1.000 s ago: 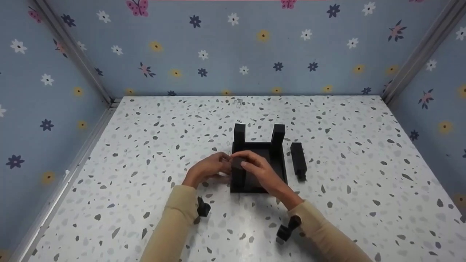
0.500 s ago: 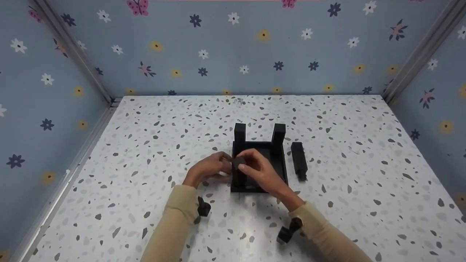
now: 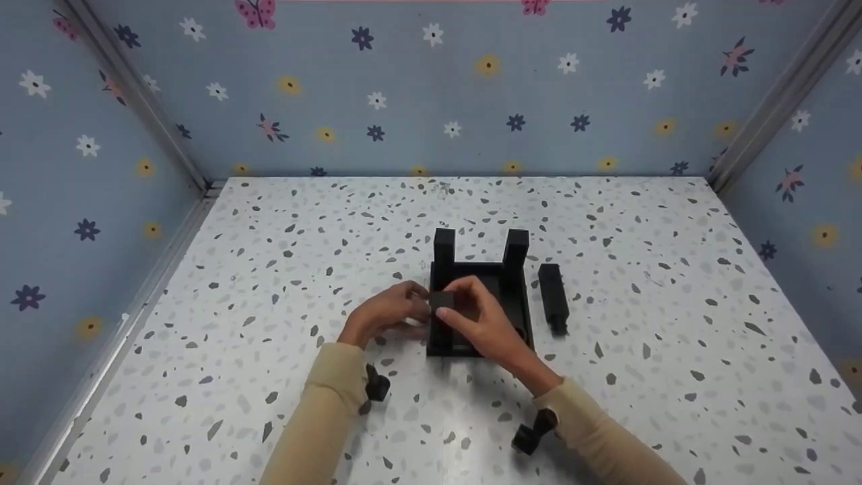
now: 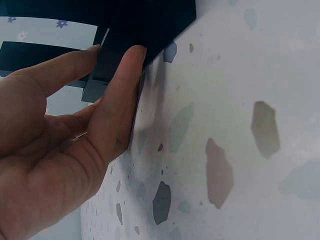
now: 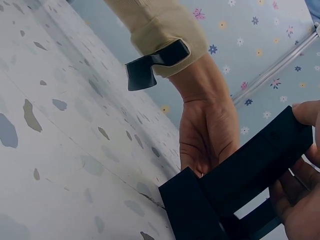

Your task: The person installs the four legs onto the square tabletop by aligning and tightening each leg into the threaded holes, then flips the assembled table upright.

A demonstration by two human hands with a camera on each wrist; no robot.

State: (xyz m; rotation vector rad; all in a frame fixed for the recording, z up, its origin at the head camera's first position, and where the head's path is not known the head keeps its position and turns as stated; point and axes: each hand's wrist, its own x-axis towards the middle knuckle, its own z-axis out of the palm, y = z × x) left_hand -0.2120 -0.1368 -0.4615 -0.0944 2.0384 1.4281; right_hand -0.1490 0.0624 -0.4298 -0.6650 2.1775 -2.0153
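Observation:
A small black table lies upside down in the head view, its square tabletop flat on the surface and its raised rim facing up. Two far legs stand upright at the back corners. My right hand pinches the top end of the near-left leg, thumb on the near side and fingers behind. That leg stands upright at its corner. My left hand grips the tabletop's left edge low down, its fingertips against the side in the left wrist view. A loose black leg lies just right of the tabletop.
The white speckled worktop spreads around the piece. Blue flowered panels enclose it at the back and both sides, with metal posts at the corners. Black camera mounts stick out from both sleeves.
My right fingers have shifted from across the near-left leg's top to its sides, so its square end now shows. The left hand, tabletop and loose leg stay put.

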